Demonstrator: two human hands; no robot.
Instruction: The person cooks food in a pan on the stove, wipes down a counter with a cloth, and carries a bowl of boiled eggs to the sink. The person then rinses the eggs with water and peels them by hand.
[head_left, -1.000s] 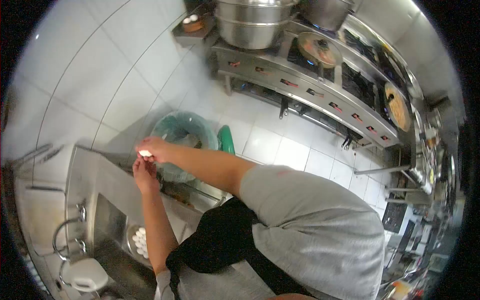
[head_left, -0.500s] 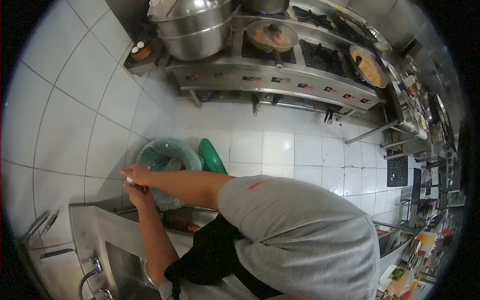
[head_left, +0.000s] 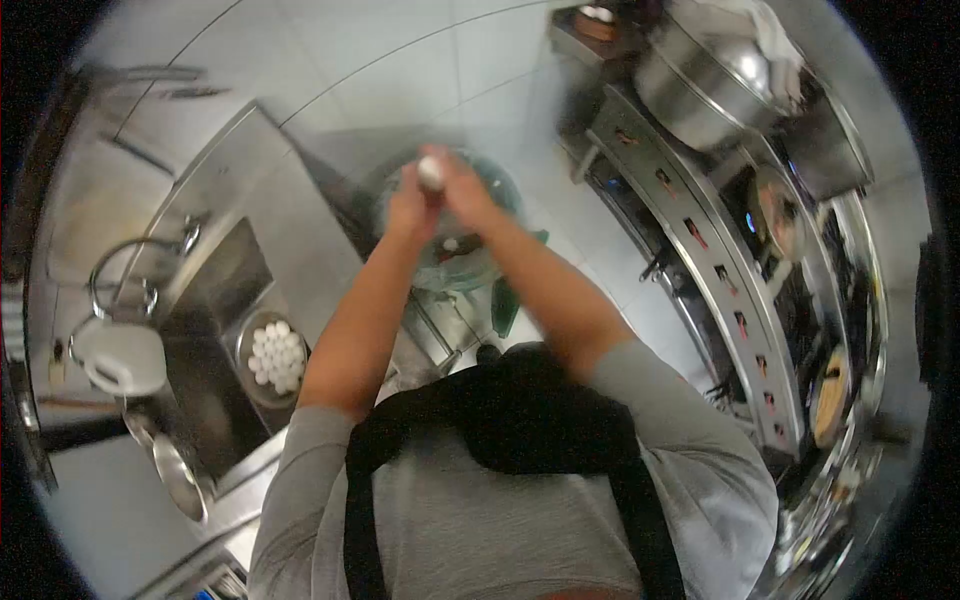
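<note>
A white egg (head_left: 430, 174) shows between my two hands, held up above the bin. My left hand (head_left: 408, 208) closes round its left side, while my right hand (head_left: 464, 190) presses against it from the right. Motion blur softens the fingers of both. Beneath them stands a bin (head_left: 505, 195) lined with a clear greenish bag; small white bits and darker waste lie inside. To the left, in the sink, a metal bowl (head_left: 246, 350) holds several white eggs (head_left: 276, 358).
A steel sink (head_left: 215, 400) with a curved faucet (head_left: 125, 250) lies on my left. At right runs a stove (head_left: 715, 270) with a lit burner, a large steamer pot (head_left: 690, 90) and pans. A green lid (head_left: 505, 305) leans beside the bin.
My head view has swung round, bringing the sink and bowl of eggs into sight and shifting the stove to the right. Both hands remain together at the egg, now over the bin.
</note>
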